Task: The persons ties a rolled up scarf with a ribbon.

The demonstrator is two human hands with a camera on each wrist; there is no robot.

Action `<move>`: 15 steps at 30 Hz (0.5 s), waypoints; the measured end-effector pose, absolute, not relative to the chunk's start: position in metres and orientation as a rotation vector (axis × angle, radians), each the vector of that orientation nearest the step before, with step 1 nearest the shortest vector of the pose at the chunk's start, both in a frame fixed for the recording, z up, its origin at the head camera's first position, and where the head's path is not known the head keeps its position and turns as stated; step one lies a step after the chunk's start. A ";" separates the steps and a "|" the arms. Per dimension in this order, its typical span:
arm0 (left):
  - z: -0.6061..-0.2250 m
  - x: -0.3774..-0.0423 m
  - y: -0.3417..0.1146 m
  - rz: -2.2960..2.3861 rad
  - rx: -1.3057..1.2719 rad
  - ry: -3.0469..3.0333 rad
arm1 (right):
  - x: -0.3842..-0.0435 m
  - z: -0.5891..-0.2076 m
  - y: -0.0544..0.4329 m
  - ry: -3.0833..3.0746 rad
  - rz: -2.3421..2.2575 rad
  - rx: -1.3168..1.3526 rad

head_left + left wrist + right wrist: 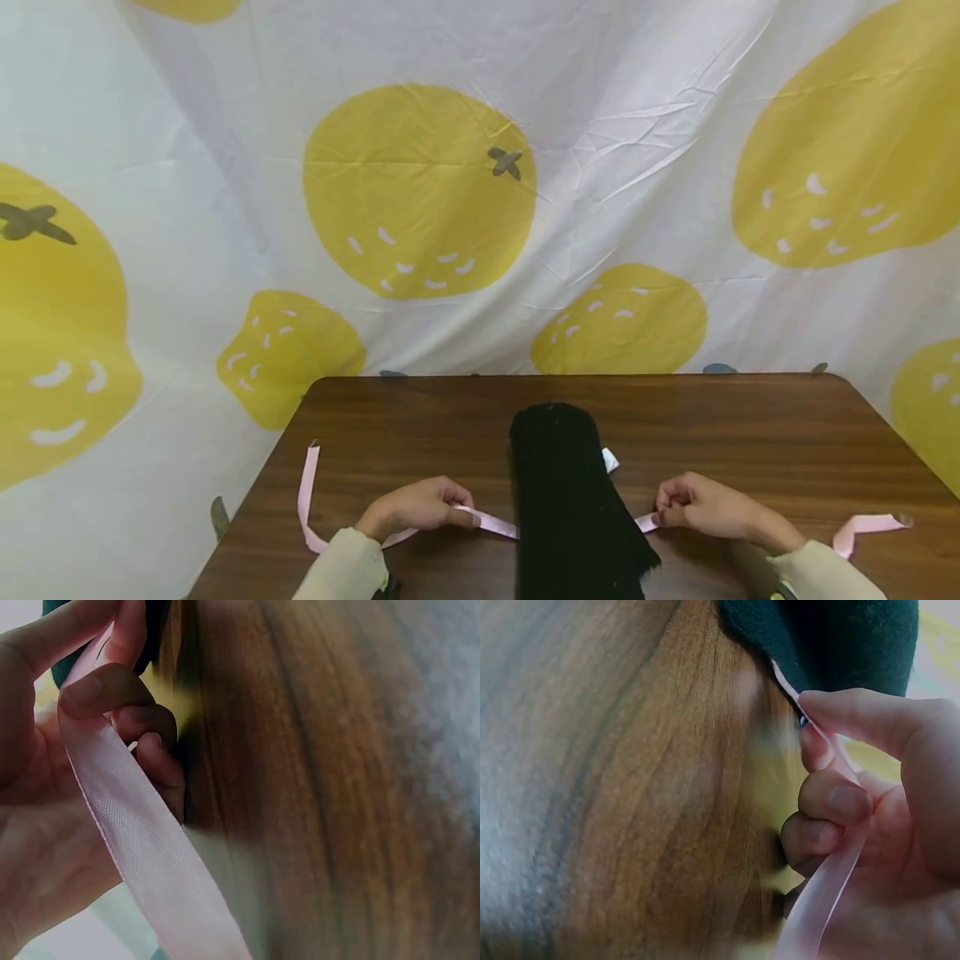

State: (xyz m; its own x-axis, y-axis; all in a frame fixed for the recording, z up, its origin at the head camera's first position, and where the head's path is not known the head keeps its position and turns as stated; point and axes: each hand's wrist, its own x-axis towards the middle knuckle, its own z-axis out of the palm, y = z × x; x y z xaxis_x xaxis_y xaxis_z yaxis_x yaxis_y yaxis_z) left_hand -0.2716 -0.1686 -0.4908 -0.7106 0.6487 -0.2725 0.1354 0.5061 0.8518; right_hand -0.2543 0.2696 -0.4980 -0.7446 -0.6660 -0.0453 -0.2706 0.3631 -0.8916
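Note:
A pink ribbon runs beneath a long black piece of cloth and comes out on both sides of it. On the left of the cloth, my left hand pinches the ribbon between thumb and fingers; in the left wrist view the ribbon crosses the palm. My right hand pinches the ribbon to the right of the cloth. In the right wrist view the ribbon passes through the curled fingers and reaches the cloth's edge. The stretch under the cloth is hidden.
One ribbon end lies at the table's left, the other end at the right. A small white thing shows beside the cloth. Behind the brown wooden table hangs a white curtain with yellow fruit prints.

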 end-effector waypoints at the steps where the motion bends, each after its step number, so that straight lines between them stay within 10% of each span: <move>1: -0.491 -0.272 -0.169 1.162 0.638 2.166 | -0.254 -0.498 0.270 2.230 -1.350 -0.815; 15: -0.488 -0.279 -0.170 1.184 0.612 2.216 | -0.253 -0.499 0.269 2.363 -1.347 -0.710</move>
